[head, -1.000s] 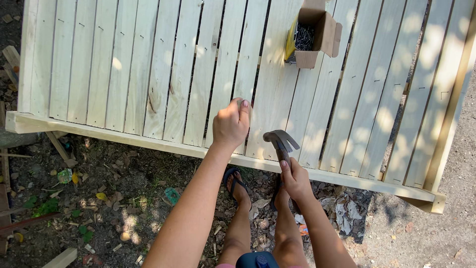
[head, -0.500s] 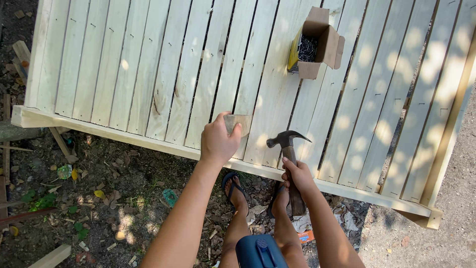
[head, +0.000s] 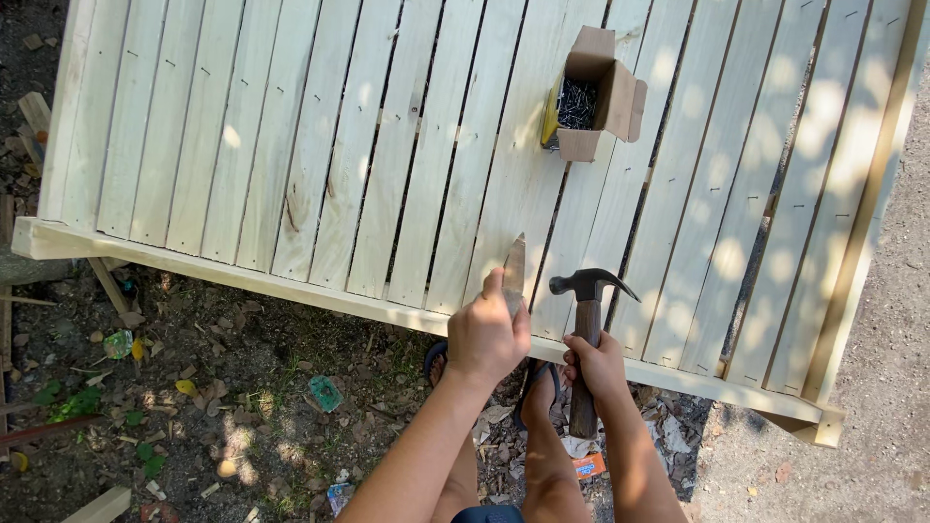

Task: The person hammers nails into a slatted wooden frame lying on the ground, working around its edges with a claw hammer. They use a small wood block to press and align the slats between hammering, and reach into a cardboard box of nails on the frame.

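My left hand (head: 487, 334) is pinching a small wood piece (head: 514, 271) against the slatted wooden panel (head: 320, 145). Right hand (head: 596, 366) is clenched on the claw hammer (head: 585, 329) just beside it. The open cardboard box of nails (head: 591, 97) sits further up the panel.

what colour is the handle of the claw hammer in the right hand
Dark brown wooden handle on the steel claw hammer, gripped by the right hand; head view.

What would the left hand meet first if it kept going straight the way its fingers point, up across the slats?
The left hand points up the pale slats, toward the open cardboard box of nails. That box is probably first in line, though the line may pass just left of it; depth is unclear.
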Available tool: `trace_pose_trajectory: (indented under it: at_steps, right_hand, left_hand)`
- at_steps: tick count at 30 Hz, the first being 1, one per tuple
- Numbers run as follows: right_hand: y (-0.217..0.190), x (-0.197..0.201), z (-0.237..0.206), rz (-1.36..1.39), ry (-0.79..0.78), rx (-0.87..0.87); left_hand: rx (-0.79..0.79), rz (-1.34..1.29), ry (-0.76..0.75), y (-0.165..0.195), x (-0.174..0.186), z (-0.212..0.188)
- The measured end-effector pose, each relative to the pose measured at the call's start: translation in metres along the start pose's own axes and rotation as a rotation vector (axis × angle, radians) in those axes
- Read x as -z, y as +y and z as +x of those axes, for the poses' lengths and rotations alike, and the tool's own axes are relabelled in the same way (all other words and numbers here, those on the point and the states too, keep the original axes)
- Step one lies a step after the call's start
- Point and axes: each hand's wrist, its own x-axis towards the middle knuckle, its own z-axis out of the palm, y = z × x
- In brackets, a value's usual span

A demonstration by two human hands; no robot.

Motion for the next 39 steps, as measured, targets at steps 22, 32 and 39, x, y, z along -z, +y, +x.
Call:
trace_pose_trajectory:
  at_steps: [22, 32, 39]
  right_hand:
    - [-0.016, 0.215, -0.021, -0.108, 0.096, 0.059]
    - [-0.051, 0.24, -0.024, -0.113, 0.056, 0.045]
    - [-0.057, 0.221, -0.022, -0.085, -0.067, 0.114]
  left_hand:
    - [0.219, -0.19, 0.184, 0.199, -0.225, 0.1]
    - [0.067, -0.261, 0.353, 0.178, -0.197, 0.077]
    - [0.046, -0.654, 0.286, 0.135, -0.106, 0.088]
